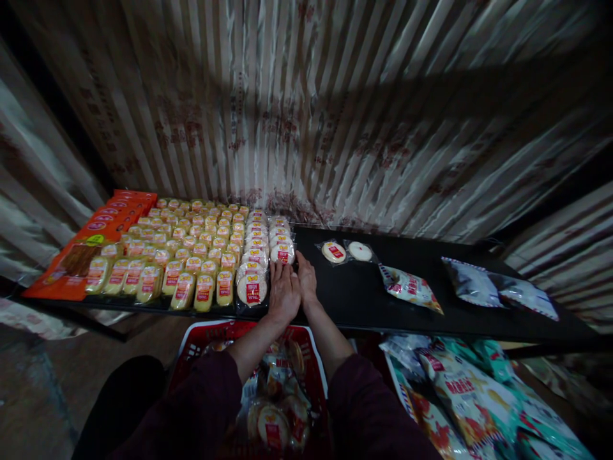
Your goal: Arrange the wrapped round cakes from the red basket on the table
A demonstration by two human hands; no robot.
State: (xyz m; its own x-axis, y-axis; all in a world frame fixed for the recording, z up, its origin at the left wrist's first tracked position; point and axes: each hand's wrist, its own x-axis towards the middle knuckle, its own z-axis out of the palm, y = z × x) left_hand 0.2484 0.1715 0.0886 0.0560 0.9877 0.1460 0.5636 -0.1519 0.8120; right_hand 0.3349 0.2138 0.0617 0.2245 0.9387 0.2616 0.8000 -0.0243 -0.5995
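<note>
Both hands are at the front of a row of clear packets of round white crackers on a black shelf (345, 287). My left hand (285, 292) has its fingers on the lower front of the nearest cracker packet (282, 253), which stands upright with a red label. Close beside it, my right hand (306, 278) has its fingertips at that packet's right edge. The thumbs are partly hidden. Another row of cracker packets (252, 289) stands directly to the left. Further left are many small yellow wrapped cakes (184, 291) in rows.
Flat orange bags (98, 227) lie at the shelf's left end. Two loose cracker packets (345, 252), a snack bag (412, 289) and silvery bags (474, 284) lie to the right. Below are a red basket (316, 358) of packets and another container of snack bags (464, 390). Striped sheeting (287, 96) hangs behind.
</note>
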